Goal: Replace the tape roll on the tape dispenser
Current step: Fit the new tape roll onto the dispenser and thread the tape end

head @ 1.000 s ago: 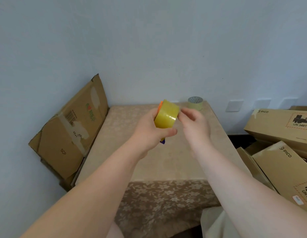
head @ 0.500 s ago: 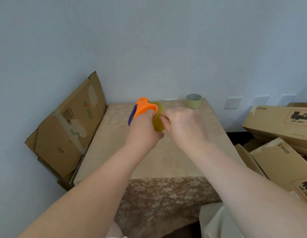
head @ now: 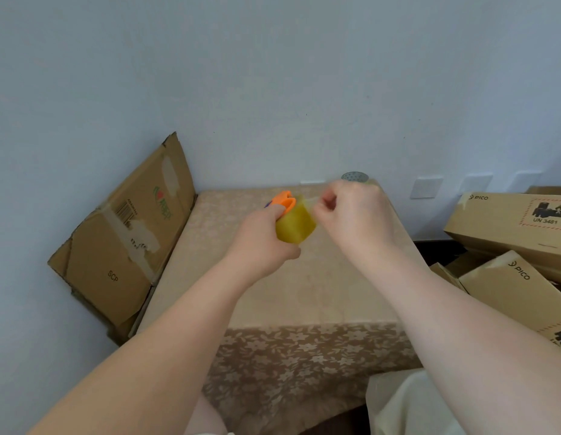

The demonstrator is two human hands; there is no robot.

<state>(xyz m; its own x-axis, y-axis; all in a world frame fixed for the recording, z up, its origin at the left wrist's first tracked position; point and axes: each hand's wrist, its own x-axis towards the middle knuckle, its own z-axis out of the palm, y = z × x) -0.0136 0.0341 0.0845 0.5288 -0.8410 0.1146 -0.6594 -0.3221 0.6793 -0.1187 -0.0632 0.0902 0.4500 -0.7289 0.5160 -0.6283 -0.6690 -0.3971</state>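
table point(head: 304, 296) w/ floral cloth by pale wall point(head: 273, 73), cardboard boxes point(head: 508, 224) at right

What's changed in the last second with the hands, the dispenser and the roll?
The left hand turned the orange dispenser so the yellow tape roll now faces the right hand. That hand shifted from the roll's side to pinching a clear strip at its top edge, apparently pulling right. The spare roll at the table's back stayed put.
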